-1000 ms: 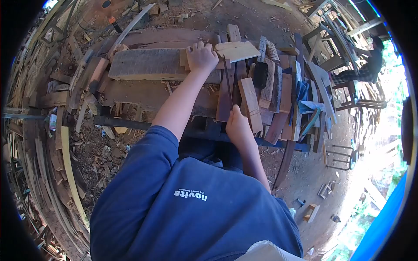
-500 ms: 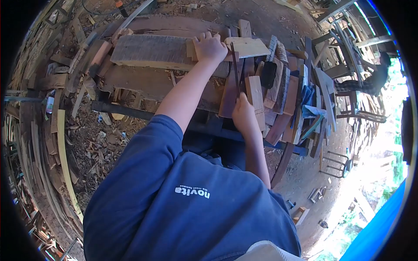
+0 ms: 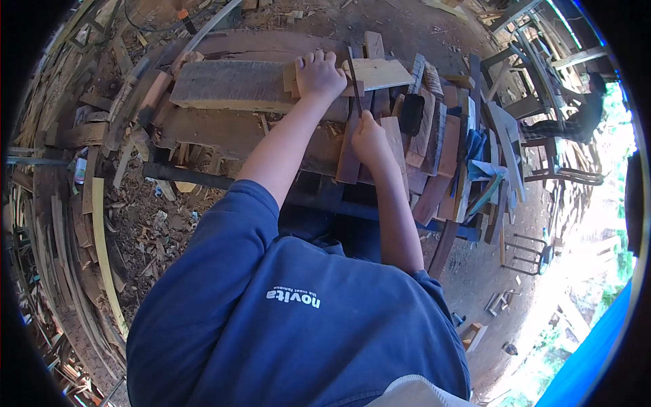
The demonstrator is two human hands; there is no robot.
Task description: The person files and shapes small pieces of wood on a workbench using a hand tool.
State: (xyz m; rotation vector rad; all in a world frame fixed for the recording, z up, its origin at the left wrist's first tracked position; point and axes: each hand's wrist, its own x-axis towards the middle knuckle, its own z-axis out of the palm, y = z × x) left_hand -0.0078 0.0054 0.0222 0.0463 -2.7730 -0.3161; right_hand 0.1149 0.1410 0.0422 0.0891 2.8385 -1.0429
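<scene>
Dirt floor surrounds wood-strewn bench. Left hand, palm down, presses wood piece toward bench's far edge, beside pale board. Right hand clenched round end of thin dark tool, likely file or saw. Steady strokes need firm hold, fingers clear.

Navy short-sleeved shirt (white "novita the most famous" print on it).

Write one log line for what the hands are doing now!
left hand: over wood piece on thick beam | right hand: holding thin dark tool | pale board: beside tool
</scene>
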